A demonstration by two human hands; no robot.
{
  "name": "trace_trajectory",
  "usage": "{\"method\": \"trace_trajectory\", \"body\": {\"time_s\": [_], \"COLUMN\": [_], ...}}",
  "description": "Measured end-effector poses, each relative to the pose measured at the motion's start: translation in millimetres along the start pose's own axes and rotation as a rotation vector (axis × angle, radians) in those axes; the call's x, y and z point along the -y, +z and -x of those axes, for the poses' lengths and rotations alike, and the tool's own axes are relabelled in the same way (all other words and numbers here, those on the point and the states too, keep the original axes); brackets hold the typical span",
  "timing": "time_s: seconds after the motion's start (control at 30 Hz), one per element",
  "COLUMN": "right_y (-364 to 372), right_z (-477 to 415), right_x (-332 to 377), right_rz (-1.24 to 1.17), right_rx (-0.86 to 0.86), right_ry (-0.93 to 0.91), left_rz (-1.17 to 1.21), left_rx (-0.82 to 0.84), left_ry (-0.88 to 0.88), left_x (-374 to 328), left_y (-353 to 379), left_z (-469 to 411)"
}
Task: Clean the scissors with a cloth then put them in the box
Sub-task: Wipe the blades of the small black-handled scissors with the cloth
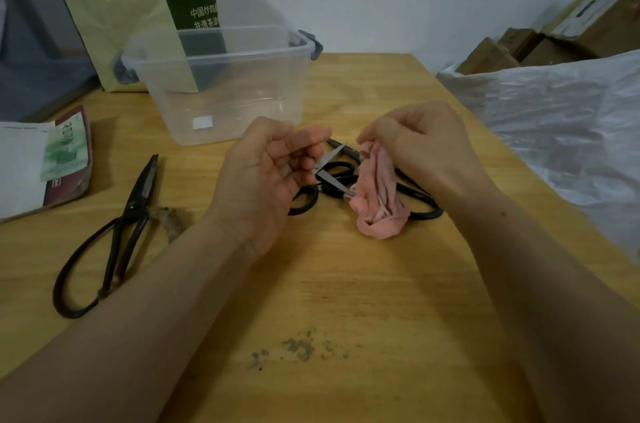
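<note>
In front of the box [235, 103], my left hand [263, 166] pinches the scissors [332, 173], blades splayed; my right hand [422, 142] grips the cloth [379, 200] beside them. Open tips could snag cloth or nick me.

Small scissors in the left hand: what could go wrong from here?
1. The small silver-bladed scissors gripped by the left hand are spread open, tips toward the right hand; wiping could nick a finger.
2. The crumpled pink cloth touches one tip and may snag.
3. Black-handled scissors lie piled beneath both hands; a slip could drop the small pair onto them.
</note>
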State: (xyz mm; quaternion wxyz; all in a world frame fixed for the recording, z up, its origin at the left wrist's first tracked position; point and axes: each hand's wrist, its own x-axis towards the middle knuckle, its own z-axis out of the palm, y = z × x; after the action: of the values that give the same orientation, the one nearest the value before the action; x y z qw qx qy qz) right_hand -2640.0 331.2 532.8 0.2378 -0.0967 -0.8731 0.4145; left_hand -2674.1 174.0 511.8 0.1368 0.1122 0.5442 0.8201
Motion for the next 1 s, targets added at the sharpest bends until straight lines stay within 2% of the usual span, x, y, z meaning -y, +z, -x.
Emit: {"method": "trace_trajectory", "body": {"time_s": [0.1,0.2,0.33,0.43,0.5,0.57,0.73,0.9,1.0], "right_y": [-4.9,-4.1,0.1,3.7,8.2,12.0,8.3,4.6,6.1], "right_z": [0.1,-0.8,-5.3,-3.6,-3.0,-2.4,-9.0,-9.8,-9.9], "right_x": [1.4,0.6,-6.7,-5.9,-6.3,-6.2,-12.7,-13.2,-12.8], "right_rz": [0.046,0.145,0.366,0.500,0.678,0.767,0.670,0.401,0.207], "right_rx": [-0.028,0.048,0.152,0.181,0.205,0.227,0.206,-0.085,-0.131], "right_ry": [0.058,0.113,0.087,0.112,0.155,0.192,0.197,-0.109,-0.094], "left_rz": [-0.121,-0.318,-0.599,-1.046,-1.354,-1.532,-1.558,-1.529,-1.463], "left_rx": [-0.121,-0.248,-0.346,-0.248,-0.143,-0.064,-0.039,-0.049,-0.101], "left_ry": [0.038,0.079,0.176,0.252,0.191,0.139,0.105,0.197,0.295], "left_x": [0.1,0.6,-0.9,4.3,7.9,10.1,9.0,7.9,9.7], "left_y": [-3.7,-10.3,-16.8,-16.2,-12.0,-9.1,-6.6,-8.8,-14.1], "left_z": [-3.4,-8.2,-11.5,-11.8,-10.5,-9.9,-8.9,-7.5,-10.6]}}
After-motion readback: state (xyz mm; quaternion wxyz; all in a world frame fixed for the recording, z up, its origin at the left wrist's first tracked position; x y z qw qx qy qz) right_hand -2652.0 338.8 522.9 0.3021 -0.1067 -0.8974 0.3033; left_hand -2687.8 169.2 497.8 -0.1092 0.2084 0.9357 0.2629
